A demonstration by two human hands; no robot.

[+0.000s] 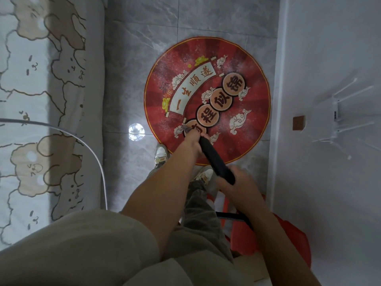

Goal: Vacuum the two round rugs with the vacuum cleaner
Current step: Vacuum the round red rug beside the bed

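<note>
Vacuuming red round rug (243,65), near edge: left hand (193,141) and right hand (239,180) both grip black wand (214,156); next, nozzle (186,129) likely sweeps toward far side.

A bear-print bed sheet (31,79) lies left of the grey tiled floor (127,69). The white wall (329,48) carries perhaps a router (336,112).
</note>
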